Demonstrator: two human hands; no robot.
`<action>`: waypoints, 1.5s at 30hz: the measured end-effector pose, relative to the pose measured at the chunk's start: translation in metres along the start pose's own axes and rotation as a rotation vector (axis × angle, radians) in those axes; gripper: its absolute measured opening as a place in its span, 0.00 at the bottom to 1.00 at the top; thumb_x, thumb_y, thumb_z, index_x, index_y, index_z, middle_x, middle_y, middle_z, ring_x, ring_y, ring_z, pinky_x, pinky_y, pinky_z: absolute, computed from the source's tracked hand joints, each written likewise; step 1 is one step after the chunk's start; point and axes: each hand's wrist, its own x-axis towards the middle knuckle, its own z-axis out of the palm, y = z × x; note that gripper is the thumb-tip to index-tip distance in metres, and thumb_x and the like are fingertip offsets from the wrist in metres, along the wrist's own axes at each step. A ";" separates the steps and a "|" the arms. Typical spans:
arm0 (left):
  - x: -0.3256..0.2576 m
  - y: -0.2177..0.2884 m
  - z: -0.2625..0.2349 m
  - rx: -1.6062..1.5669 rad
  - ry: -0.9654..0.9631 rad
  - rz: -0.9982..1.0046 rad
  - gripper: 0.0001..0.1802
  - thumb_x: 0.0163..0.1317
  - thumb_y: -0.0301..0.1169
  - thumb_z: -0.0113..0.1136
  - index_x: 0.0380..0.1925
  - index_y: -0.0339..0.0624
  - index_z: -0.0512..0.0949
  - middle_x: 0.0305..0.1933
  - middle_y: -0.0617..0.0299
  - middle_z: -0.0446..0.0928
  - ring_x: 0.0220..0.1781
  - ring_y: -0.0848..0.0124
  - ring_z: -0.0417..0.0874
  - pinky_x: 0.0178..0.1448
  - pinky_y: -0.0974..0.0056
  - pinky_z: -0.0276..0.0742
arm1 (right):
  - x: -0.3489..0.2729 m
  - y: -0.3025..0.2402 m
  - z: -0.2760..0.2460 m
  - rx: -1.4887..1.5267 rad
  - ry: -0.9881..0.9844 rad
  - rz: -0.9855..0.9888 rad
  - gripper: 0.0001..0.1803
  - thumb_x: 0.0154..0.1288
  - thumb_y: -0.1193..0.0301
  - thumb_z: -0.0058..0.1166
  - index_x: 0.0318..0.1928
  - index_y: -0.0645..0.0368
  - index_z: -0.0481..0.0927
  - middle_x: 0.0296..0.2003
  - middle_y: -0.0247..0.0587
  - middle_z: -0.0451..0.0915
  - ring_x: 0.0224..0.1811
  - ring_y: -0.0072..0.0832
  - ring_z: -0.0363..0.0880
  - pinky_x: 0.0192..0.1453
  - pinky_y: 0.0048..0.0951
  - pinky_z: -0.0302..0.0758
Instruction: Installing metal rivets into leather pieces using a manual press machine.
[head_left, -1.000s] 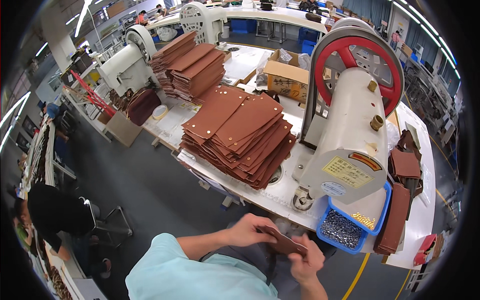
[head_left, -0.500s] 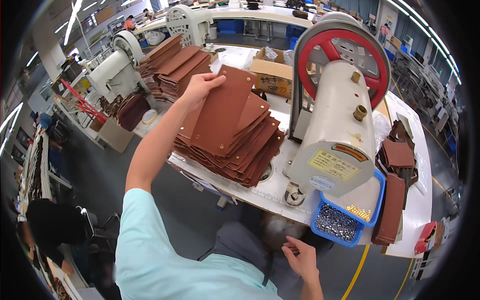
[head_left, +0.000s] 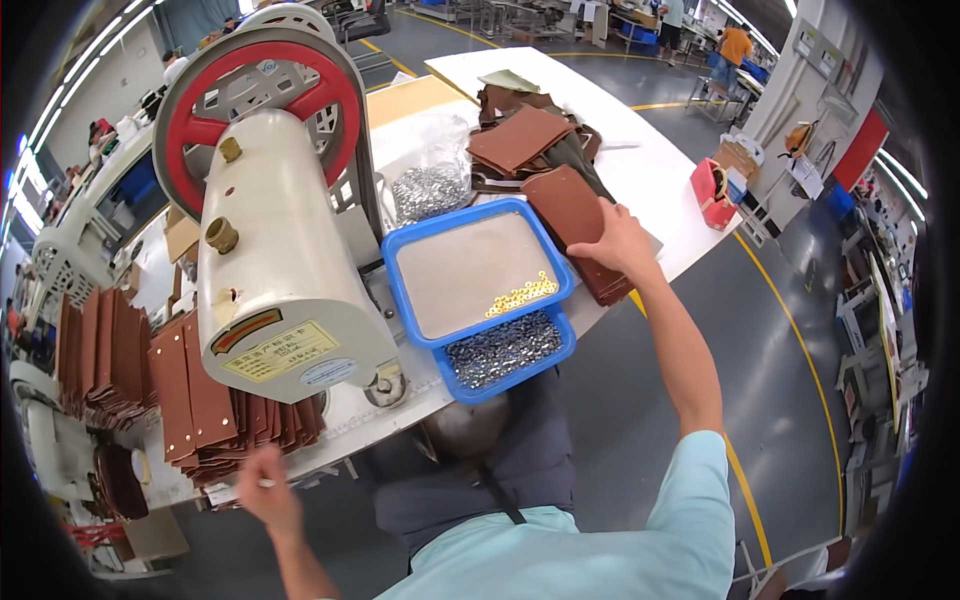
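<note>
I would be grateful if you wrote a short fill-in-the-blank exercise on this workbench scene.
1. The bare right hand is at a narrow stack of brown leather-like pieces.
The large wheel on the cream-coloured metal machine has ____ spokes.

2. The upper blue rectangular plastic tray holds a cluster of small ____-coloured pieces.

3. Near the pile of brown studded panels, the blurred bare hand is the person's ____ one.

Missing words: red; gold; left.

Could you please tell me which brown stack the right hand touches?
The long stack right of the upper blue tray: the right hand lies on it, while the studded stack and its neighbour lie left of the machine.
</note>
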 end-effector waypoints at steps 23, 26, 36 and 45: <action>-0.056 0.136 0.170 -1.173 -0.801 -0.586 0.31 0.71 0.32 0.66 0.72 0.38 0.70 0.59 0.55 0.83 0.54 0.70 0.87 0.59 0.66 0.82 | -0.190 -0.105 -0.082 0.168 0.147 -0.647 0.07 0.57 0.75 0.64 0.36 0.59 0.82 0.26 0.42 0.79 0.25 0.40 0.80 0.29 0.39 0.77; -0.044 0.144 0.176 -1.327 -0.741 -0.924 0.30 0.74 0.32 0.62 0.72 0.36 0.66 0.61 0.56 0.81 0.59 0.69 0.84 0.62 0.63 0.81 | -0.244 -0.120 -0.067 0.207 0.044 -0.945 0.07 0.55 0.71 0.65 0.33 0.59 0.85 0.40 0.43 0.88 0.35 0.33 0.87 0.44 0.35 0.85; -0.058 0.110 0.141 -0.959 -0.604 -0.757 0.19 0.73 0.29 0.64 0.59 0.32 0.77 0.54 0.58 0.85 0.55 0.73 0.84 0.60 0.64 0.80 | -0.104 -0.130 -0.018 0.670 -0.235 -0.416 0.13 0.55 0.74 0.73 0.42 0.62 0.89 0.33 0.43 0.89 0.34 0.29 0.87 0.39 0.31 0.81; -0.059 0.106 0.117 -0.761 -0.598 -0.669 0.21 0.74 0.32 0.63 0.62 0.33 0.76 0.55 0.57 0.85 0.56 0.72 0.84 0.62 0.64 0.79 | -0.028 -0.132 0.039 0.433 -0.661 -0.551 0.07 0.52 0.72 0.73 0.33 0.58 0.92 0.32 0.48 0.89 0.37 0.39 0.88 0.48 0.38 0.82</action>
